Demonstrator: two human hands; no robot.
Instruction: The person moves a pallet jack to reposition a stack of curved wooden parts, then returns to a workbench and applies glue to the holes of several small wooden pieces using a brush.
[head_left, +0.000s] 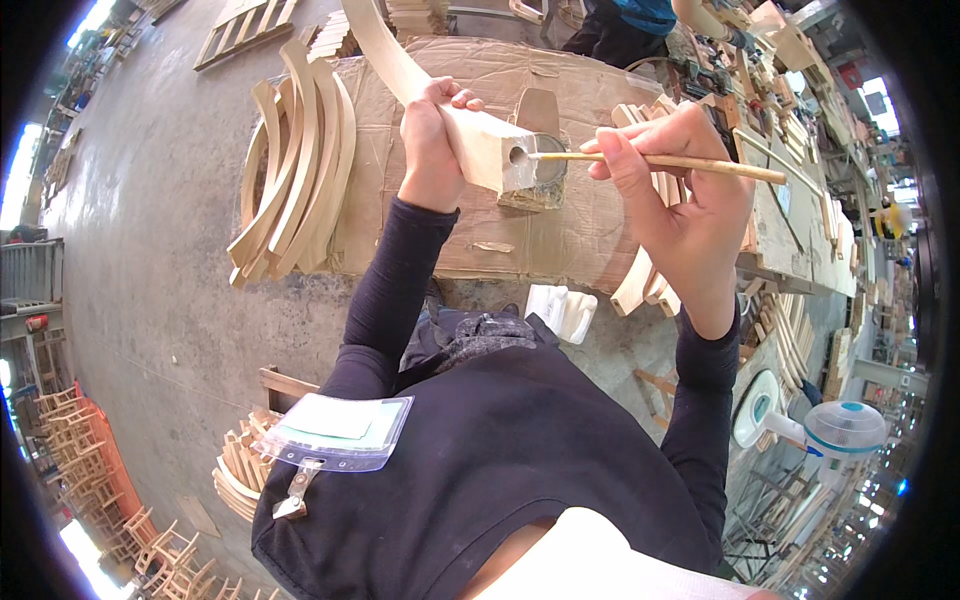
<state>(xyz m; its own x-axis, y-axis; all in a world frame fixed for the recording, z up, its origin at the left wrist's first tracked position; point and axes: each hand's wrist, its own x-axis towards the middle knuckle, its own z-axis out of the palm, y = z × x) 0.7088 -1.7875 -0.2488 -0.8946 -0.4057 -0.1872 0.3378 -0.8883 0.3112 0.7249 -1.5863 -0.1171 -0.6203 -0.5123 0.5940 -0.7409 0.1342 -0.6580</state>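
My left hand is wrapped round a curved pale wooden part, whose squared end points right. That end has a round dark hole with whitish wet-looking smears beside it. Between thumb and fingers, my right hand pinches a thin wooden stick. The stick lies almost level, its whitish tip at the hole; whether the tip is inside, I cannot tell. Right behind and below the wooden end stands a crusted pot-like container, partly hidden by the part.
Brown cardboard covers the table before me. A stack of curved wooden parts lies at its left, with more wooden parts at the right. Another person stands across the table. A white fan is at lower right.
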